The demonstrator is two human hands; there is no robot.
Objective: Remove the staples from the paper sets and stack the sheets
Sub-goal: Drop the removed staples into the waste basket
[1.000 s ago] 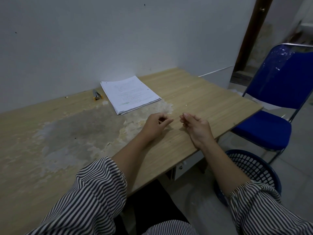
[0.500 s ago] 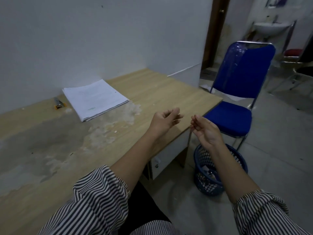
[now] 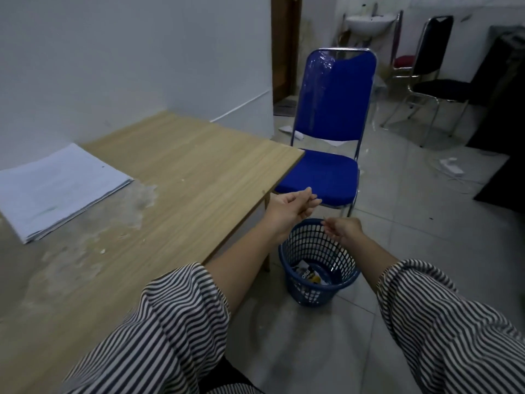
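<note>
A stack of white sheets (image 3: 56, 191) lies at the left of the wooden table (image 3: 199, 163), near the wall. My left hand (image 3: 295, 204) hovers just past the table's right edge, palm up, fingers loosely curled and nothing visible in it. My right hand (image 3: 342, 228) hangs over the rim of a blue plastic waste basket (image 3: 312, 248) on the floor. Its fingertips are pinched together on what looks like a thin staple (image 3: 324, 219). Both hands are far from the sheets.
A blue chair (image 3: 326, 172) stands just beyond the table's right end, behind the basket, which holds some scraps. A black chair (image 3: 437, 89) and a white sink (image 3: 366, 22) are further back. Scraps of paper lie on the tiled floor.
My view has swung right, away from the sheets. Both hands left the table top and moved right and down, and the right hand now sits above the basket.
</note>
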